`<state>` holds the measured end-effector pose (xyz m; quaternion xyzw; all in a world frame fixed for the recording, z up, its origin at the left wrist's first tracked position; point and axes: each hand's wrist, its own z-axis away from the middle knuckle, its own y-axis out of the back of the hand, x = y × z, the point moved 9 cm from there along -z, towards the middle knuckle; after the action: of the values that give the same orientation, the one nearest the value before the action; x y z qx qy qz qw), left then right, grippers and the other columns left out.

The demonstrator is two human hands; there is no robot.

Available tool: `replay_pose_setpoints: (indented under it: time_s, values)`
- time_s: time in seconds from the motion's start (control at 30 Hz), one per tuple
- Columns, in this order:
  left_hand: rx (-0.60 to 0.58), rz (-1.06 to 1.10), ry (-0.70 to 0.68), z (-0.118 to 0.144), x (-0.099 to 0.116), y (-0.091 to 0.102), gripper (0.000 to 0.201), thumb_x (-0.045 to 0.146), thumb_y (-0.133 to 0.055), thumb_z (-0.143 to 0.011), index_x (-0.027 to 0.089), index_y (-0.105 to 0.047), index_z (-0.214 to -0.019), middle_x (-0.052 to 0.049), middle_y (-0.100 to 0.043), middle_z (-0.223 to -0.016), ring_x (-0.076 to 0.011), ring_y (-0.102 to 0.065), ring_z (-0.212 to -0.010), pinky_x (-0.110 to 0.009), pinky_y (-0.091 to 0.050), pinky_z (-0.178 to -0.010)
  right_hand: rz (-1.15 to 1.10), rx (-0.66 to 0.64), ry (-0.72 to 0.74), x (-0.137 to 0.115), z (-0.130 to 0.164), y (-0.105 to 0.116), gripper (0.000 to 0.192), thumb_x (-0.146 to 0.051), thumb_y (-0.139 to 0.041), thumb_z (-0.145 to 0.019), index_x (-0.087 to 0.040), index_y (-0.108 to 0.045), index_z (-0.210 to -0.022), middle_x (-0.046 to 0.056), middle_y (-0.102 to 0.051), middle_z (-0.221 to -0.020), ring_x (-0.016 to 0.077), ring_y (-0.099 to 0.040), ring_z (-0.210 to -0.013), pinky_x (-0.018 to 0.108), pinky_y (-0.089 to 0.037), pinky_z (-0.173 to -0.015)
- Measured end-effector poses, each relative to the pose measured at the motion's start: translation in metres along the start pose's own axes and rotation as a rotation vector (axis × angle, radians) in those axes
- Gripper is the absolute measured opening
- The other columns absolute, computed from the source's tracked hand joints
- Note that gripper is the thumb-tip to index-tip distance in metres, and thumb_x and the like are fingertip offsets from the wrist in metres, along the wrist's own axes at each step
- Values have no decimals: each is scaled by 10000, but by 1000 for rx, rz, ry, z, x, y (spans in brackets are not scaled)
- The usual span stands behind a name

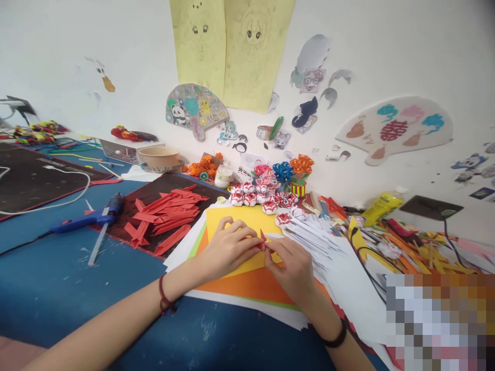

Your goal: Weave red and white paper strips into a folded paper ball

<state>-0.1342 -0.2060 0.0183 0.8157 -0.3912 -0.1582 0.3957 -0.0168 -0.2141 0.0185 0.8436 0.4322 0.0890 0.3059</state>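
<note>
My left hand [228, 248] and my right hand [291, 265] meet over a stack of coloured paper sheets [247, 281], yellow on orange on white. Both pinch a small folded red paper piece [263, 241] between their fingertips. A pile of folded red paper strips [164, 214] lies to the left on a dark mat [131, 206]. Small red-and-white folded paper flowers [263, 198] sit in a cluster just beyond the yellow sheet. A heap of white paper strips [313, 234] lies right of my hands.
A blue glue gun [87, 219] lies at left on the blue table [77, 288]. A bowl [158, 157], a small jar [223, 176] and paper flower bouquets [288, 172] stand along the wall. Orange and yellow craft scraps [410, 252] clutter the right side.
</note>
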Motion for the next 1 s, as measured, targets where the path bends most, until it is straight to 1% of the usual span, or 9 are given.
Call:
replay_pose_setpoints:
  time_s: [0.13, 0.23, 0.33, 0.43, 0.53, 0.6, 0.7, 0.77, 1.0]
  values:
    - [13, -37, -15, 0, 5, -1, 220, 288, -464, -1013, 216, -655, -1095, -47, -715, -1005, -182, -555, -915, -385, -291, -850, 1, 4, -1, -1, 1, -1, 133, -98, -538, -899, -200, -616, -864, 33, -672, -730, 169, -625, -699, 299, -456, -632]
    - [78, -113, -2, 2, 10, -1, 191, 204, -488, -973, 212, -651, -1071, -29, -721, -964, -183, -558, -891, -383, -299, -844, 27, 34, 25, -6, 1, -1, 143, -88, -541, -903, -199, -605, -841, 29, -663, -708, 165, -614, -667, 296, -452, -620]
    - [134, -160, 27, 4, 11, 0, 153, 214, -507, -974, 223, -656, -1010, -13, -720, -920, -175, -561, -875, -386, -300, -850, 70, 46, 75, -11, 2, -3, 161, -81, -523, -911, -203, -602, -843, 32, -663, -709, 168, -611, -659, 298, -455, -618]
    - [177, -184, 42, 7, 11, 5, 133, 237, -530, -971, 236, -660, -1000, -19, -716, -991, -186, -551, -917, -398, -302, -878, 109, 34, 113, -14, 2, -4, 164, -81, -514, -916, -203, -612, -869, 35, -663, -709, 178, -617, -680, 308, -458, -635]
    - [206, -203, -1, 7, 14, 9, 135, 205, -545, -950, 250, -670, -973, -18, -710, -1009, -195, -531, -910, -406, -303, -860, 121, 21, 140, -15, 2, -5, 175, -68, -511, -915, -199, -619, -874, 40, -667, -713, 186, -621, -702, 322, -461, -656]
    - [194, -185, -32, 7, 15, 8, 142, 192, -547, -943, 251, -674, -968, -18, -711, -973, -192, -523, -875, -403, -304, -830, 104, 9, 129, -13, 3, -6, 173, -62, -515, -911, -194, -621, -878, 47, -675, -731, 194, -627, -727, 330, -466, -664]
    - [137, -141, -29, 6, 13, 4, 145, 211, -529, -959, 227, -670, -989, -34, -713, -940, -189, -526, -860, -395, -317, -812, 68, -7, 80, -8, 6, -10, 169, -65, -520, -909, -194, -629, -909, 51, -684, -768, 200, -628, -753, 334, -467, -659]
    - [117, -147, -31, 7, 14, 3, 156, 216, -509, -970, 215, -663, -993, -39, -711, -900, -185, -536, -854, -398, -323, -825, 67, -11, 85, -8, 7, -11, 176, -66, -517, -915, -196, -636, -927, 46, -678, -762, 197, -619, -742, 334, -462, -656]
    - [90, -259, -75, 11, 22, -3, 193, 125, -446, -965, 185, -622, -915, -28, -702, -821, -164, -565, -824, -438, -307, -907, 286, -60, 314, -30, 7, -14, 180, -59, -504, -945, -141, -656, -993, 48, -640, -700, 189, -556, -648, 353, -410, -607]
